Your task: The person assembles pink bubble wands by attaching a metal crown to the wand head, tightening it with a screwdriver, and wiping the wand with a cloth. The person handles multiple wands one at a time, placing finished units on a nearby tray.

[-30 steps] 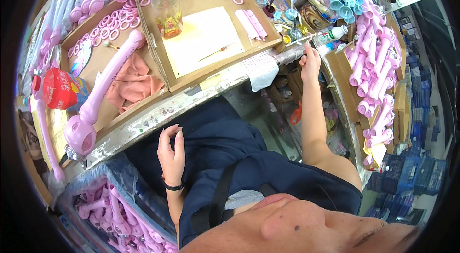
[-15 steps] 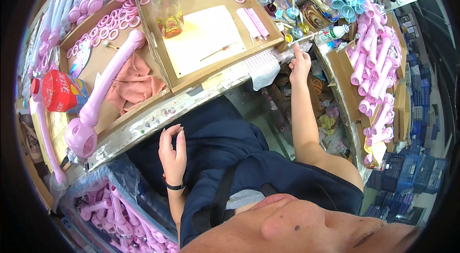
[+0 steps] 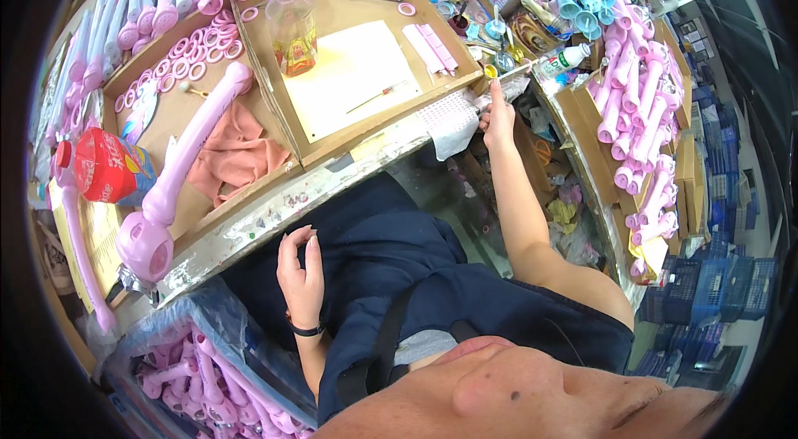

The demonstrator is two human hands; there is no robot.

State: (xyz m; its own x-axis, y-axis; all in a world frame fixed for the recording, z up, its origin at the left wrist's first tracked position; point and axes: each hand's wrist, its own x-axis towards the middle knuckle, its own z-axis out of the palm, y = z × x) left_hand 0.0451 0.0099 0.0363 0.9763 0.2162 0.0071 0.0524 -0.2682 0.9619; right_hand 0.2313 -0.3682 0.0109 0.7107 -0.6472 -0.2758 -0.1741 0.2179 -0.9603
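Observation:
My right hand (image 3: 499,116) is stretched out to the right corner of the workbench edge (image 3: 274,206), its fingers closed around a thin stick-like tool beside a white mesh cloth (image 3: 453,119). What the tool is I cannot make out. My left hand (image 3: 301,277) hovers over my dark-aproned lap just below the bench edge, fingers curled and apart, holding nothing; a black band is on its wrist. A long pink plastic handle piece (image 3: 179,173) lies in the left cardboard tray (image 3: 166,106) on a salmon cloth (image 3: 237,152).
The middle tray holds a cream sheet (image 3: 353,73), a clear bottle with amber liquid (image 3: 291,23), a thin screwdriver and pink rings (image 3: 195,52). A red can (image 3: 104,165) sits at the left. Pink tubes (image 3: 640,106) pile at the right, turquoise parts behind, more pink parts in a bin (image 3: 199,372) below.
My right hand has moved left and nearer, from the cluttered corner at the right to the bench edge by the mesh cloth. The left hand has stayed over my lap.

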